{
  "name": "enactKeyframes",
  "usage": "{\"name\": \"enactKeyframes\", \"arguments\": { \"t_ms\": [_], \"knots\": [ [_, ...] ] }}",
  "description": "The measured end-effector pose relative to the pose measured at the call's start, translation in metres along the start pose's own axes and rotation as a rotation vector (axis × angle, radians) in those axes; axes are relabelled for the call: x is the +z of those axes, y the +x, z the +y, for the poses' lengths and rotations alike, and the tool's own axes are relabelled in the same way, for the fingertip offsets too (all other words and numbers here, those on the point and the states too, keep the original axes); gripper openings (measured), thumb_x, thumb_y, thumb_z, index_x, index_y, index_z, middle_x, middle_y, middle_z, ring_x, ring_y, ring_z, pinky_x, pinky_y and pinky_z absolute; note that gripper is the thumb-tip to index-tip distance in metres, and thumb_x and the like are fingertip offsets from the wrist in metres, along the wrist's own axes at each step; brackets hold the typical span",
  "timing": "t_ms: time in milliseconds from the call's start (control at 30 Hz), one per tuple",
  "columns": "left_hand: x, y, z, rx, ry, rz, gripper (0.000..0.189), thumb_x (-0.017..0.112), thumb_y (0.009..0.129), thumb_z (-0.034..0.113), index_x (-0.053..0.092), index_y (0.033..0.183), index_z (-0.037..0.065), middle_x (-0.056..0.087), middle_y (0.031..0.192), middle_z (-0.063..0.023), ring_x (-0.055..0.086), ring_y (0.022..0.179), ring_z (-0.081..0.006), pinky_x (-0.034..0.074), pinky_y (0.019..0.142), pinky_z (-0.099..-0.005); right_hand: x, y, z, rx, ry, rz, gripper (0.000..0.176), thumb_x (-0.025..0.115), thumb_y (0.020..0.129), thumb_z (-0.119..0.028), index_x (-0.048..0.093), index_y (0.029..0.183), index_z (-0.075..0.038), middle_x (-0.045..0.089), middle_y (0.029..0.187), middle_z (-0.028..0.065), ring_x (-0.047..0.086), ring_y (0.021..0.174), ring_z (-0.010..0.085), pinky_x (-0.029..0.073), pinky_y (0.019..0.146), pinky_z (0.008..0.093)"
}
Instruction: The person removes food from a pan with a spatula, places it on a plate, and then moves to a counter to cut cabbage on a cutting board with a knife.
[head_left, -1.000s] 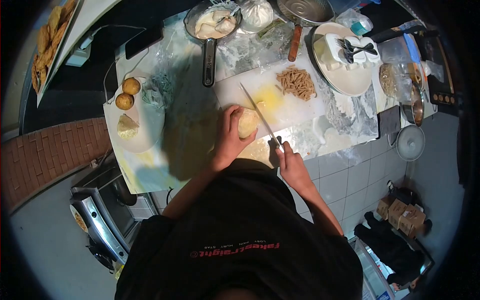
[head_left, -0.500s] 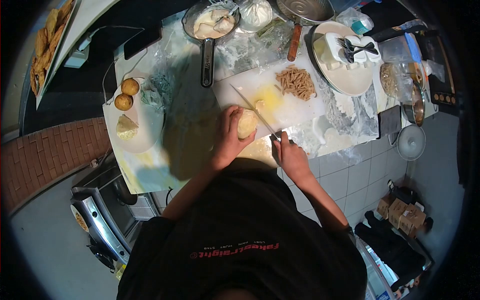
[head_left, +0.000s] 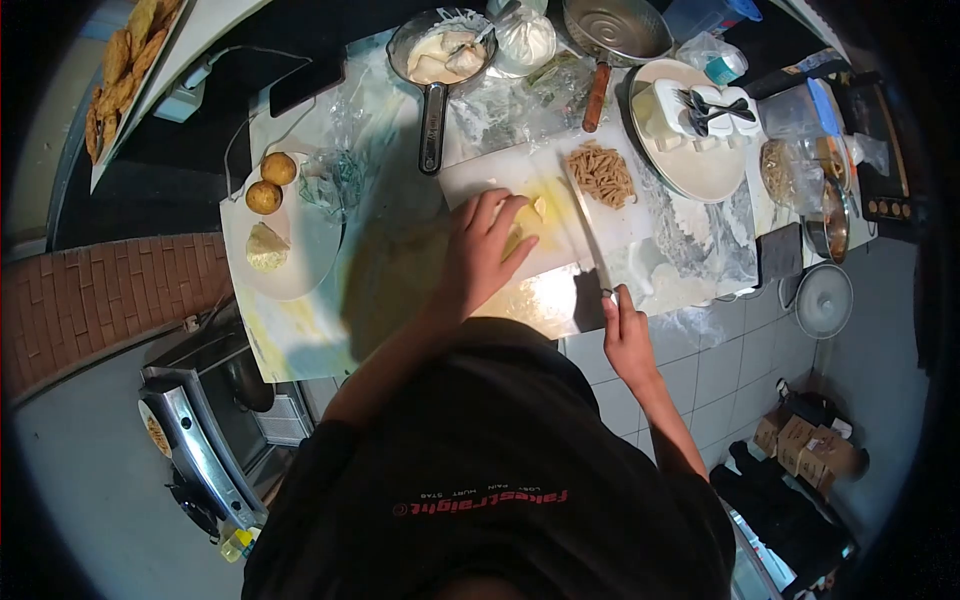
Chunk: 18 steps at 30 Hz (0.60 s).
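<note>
My left hand (head_left: 482, 245) is over the white cutting board (head_left: 555, 258), fingers and thumb curved around a pale yellow piece of food (head_left: 513, 240). Most of that piece is hidden under the hand. A small pale bit (head_left: 540, 206) lies just past the fingertips, beside a yellow stain. In my right hand (head_left: 627, 335), closed on its handle, is a knife (head_left: 588, 225), at the board's right side with the blade pointing away from me. A pile of short brown strips (head_left: 600, 173) sits near the blade's tip.
To the left, a plate (head_left: 300, 280) holds two round brown items (head_left: 270, 182) and a pale wedge (head_left: 267, 247). Behind the board are a pan with creamy contents (head_left: 440, 58) and another pan (head_left: 617, 35). A large plate (head_left: 690, 175) bears white containers and black spoons.
The knife has moved right, away from the pale round piece, towards the brown strips. My left hand has shifted slightly right and now covers most of the piece. The camera view has shifted a little.
</note>
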<state>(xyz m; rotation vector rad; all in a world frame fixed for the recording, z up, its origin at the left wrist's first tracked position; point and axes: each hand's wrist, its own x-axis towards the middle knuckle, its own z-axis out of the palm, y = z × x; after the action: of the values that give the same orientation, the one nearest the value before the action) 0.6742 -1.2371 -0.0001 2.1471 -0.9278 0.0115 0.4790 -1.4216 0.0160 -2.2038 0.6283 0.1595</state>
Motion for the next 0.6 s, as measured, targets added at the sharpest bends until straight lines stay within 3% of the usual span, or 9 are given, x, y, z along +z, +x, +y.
{"name": "enactKeyframes", "arguments": {
  "t_ms": [33,267,367,433,467,533,600],
  "knots": [
    [0.003,0.009,-0.002,0.042,-0.005,-0.079,0.049,0.079,0.077,0.019,0.058,0.120,0.008,0.057,0.117,-0.0114,0.053,0.113,-0.0327,0.040,0.100,-0.0444,-0.001,-0.001,-0.004,0.061,0.061,0.018,0.035,0.045,0.106,-0.025,0.048,0.116,0.008,0.052,0.059,0.0264,0.055,0.057,0.0472,0.036,0.051,0.0502],
    [0.040,0.047,-0.024,0.067,0.123,-0.267,0.028,0.075,0.080,0.014,0.063,0.104,0.007,0.061,0.098,-0.0092,0.061,0.096,-0.0321,0.048,0.083,-0.0422,0.013,-0.018,0.008,0.174,0.250,0.086,0.040,0.046,0.106,-0.029,0.051,0.120,0.008,0.052,0.060,0.0248,0.052,0.055,0.0452,0.037,0.052,0.0466],
    [0.031,0.051,-0.027,0.021,0.040,-0.301,0.020,0.073,0.084,0.018,0.064,0.096,0.005,0.061,0.088,-0.0092,0.063,0.083,-0.0263,0.049,0.076,-0.0365,0.016,-0.025,0.010,0.184,0.232,0.032,0.045,0.046,0.105,-0.032,0.049,0.121,0.010,0.054,0.065,0.0282,0.057,0.063,0.0463,0.041,0.057,0.0475],
    [0.020,0.053,-0.027,-0.147,-0.267,-0.368,0.020,0.068,0.091,0.022,0.066,0.093,0.003,0.062,0.082,-0.0044,0.060,0.078,-0.0151,0.048,0.073,-0.0297,0.029,-0.028,0.021,0.157,0.222,0.070,0.045,0.047,0.105,-0.033,0.050,0.121,0.009,0.055,0.066,0.0283,0.056,0.065,0.0476,0.043,0.059,0.0478],
    [0.014,0.054,-0.027,-0.143,-0.259,-0.370,0.020,0.068,0.091,0.022,0.066,0.093,0.003,0.062,0.082,-0.0044,0.060,0.078,-0.0151,0.048,0.073,-0.0297,0.034,-0.028,0.024,0.128,0.203,0.105,0.044,0.047,0.105,-0.034,0.051,0.121,0.007,0.056,0.066,0.0283,0.056,0.067,0.0489,0.044,0.060,0.0480],
    [-0.005,0.054,-0.015,-0.484,-0.714,-0.472,0.021,0.065,0.095,0.024,0.070,0.096,0.003,0.068,0.083,-0.0028,0.058,0.080,-0.0100,0.047,0.072,-0.0262,0.030,-0.024,0.009,0.169,0.218,0.049,0.043,0.048,0.104,-0.034,0.051,0.119,0.006,0.058,0.067,0.0284,0.057,0.068,0.0494,0.045,0.060,0.0491],
    [-0.030,0.052,0.004,-0.472,-0.781,-0.467,0.022,0.063,0.097,0.023,0.069,0.097,0.001,0.066,0.086,-0.0014,0.056,0.081,-0.0082,0.046,0.075,-0.0252,0.031,-0.017,-0.003,0.203,0.227,-0.008,0.042,0.049,0.104,-0.034,0.051,0.118,0.005,0.059,0.068,0.0284,0.059,0.069,0.0499,0.046,0.061,0.0501]
  ]
}}
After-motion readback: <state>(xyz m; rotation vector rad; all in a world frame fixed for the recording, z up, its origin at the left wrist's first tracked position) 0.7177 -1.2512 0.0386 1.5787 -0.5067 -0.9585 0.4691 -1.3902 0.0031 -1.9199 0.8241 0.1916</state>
